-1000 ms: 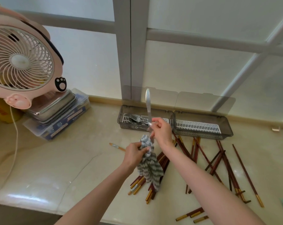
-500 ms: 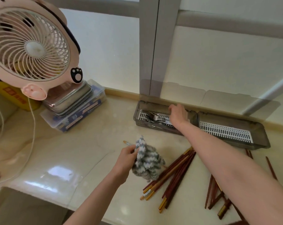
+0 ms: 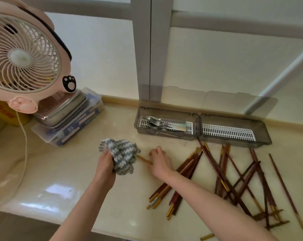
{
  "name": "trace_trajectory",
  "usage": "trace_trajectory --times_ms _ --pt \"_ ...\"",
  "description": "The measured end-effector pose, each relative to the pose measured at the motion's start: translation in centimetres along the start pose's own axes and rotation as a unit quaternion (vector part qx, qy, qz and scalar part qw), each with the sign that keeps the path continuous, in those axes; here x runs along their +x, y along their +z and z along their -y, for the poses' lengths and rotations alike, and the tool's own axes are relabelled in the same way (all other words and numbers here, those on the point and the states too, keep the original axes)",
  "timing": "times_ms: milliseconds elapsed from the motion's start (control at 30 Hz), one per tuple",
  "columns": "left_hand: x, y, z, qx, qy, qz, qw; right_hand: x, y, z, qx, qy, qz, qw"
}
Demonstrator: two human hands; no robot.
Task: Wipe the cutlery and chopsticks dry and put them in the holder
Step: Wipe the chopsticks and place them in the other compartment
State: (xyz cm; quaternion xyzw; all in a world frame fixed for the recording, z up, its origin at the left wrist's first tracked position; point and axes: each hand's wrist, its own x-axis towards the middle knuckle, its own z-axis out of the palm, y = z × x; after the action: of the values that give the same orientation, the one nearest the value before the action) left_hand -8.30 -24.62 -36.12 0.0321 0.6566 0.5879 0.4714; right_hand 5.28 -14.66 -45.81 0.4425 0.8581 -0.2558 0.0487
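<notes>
My left hand [image 3: 104, 166] is shut on a bunched grey-and-white striped cloth [image 3: 121, 157] held just above the counter. My right hand [image 3: 160, 161] rests on the counter with its fingers pinching the end of a single chopstick [image 3: 143, 159] that lies between the cloth and the hand. Several dark red chopsticks with gold tips [image 3: 222, 178] lie scattered to the right. The grey two-part holder [image 3: 199, 119] sits by the window. Its left compartment holds forks and other cutlery [image 3: 162, 124]; the right compartment shows only its white grid.
A pink fan [image 3: 24, 58] stands at the left with its white cord [image 3: 24, 145] trailing over the counter. Behind it a metal tray rests on a clear plastic box [image 3: 69, 126]. The counter's front edge [image 3: 95, 230] runs below my arms.
My right hand put the metal utensil it held upright into the holder's left compartment, then came back to the single chopstick. My left hand kept the cloth. The view dropped lower.
</notes>
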Motion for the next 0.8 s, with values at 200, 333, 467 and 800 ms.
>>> trace_trajectory --times_ms 200,333,467,800 --pt "-0.3 1.0 0.1 0.025 -0.001 0.008 1.0 0.3 -1.2 0.3 0.058 0.041 -0.017 0.997" --pt "-0.3 0.8 -0.1 0.0 0.02 -0.001 1.0 0.0 -5.2 -1.8 0.207 0.039 -0.109 0.971" --pt "-0.3 0.7 0.3 0.004 0.01 0.016 1.0 -1.6 -8.4 -4.0 0.357 0.025 -0.205 0.911" --pt "-1.7 5.5 2.7 0.064 -0.011 0.094 0.993 -8.3 -4.7 -8.4 0.317 0.067 -0.231 0.917"
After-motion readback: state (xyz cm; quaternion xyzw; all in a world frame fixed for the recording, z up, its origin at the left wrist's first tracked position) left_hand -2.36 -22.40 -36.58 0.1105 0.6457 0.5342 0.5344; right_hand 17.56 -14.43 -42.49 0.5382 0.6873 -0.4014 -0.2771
